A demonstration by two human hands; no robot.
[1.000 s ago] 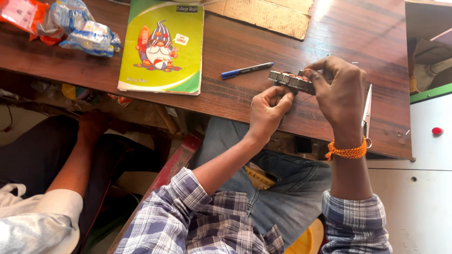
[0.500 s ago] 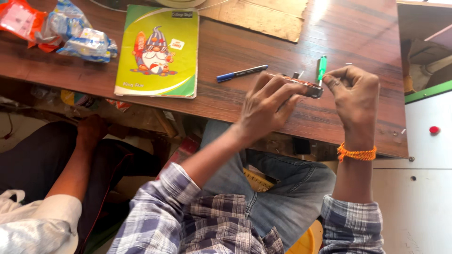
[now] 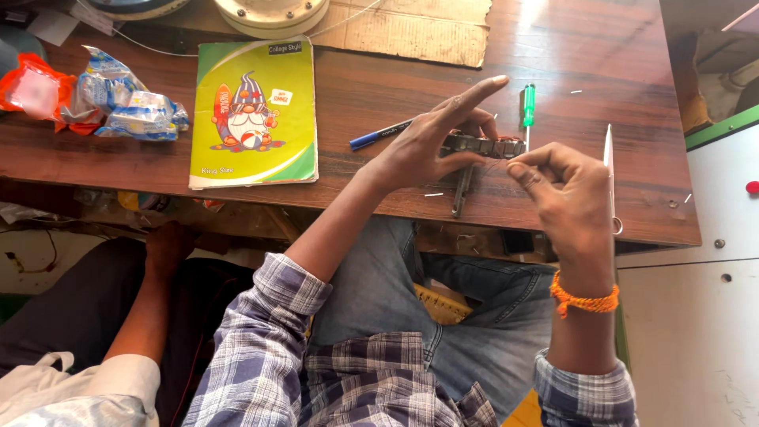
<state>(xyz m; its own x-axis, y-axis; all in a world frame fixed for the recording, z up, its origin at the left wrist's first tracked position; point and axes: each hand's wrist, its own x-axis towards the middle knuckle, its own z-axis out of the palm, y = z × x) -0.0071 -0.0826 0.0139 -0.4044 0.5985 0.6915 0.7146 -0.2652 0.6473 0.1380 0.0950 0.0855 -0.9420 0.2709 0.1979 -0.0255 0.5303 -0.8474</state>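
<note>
Now our left hand [image 3: 423, 150] grasps the dark segmented metal block [image 3: 482, 145] while our right hand [image 3: 565, 186], at its four o'clock, pinches thin wire [image 3: 494, 166], threading seemingly unfinished.

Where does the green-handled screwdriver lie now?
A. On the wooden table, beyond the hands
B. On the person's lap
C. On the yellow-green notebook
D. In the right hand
A: the green-handled screwdriver lies on the wooden table, past the left hand and right hand, which touch a small metal part.

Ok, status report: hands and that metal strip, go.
Left hand holding metal strip on table. Right hand pinching at its end. Green screwdriver lying just behind.
</note>
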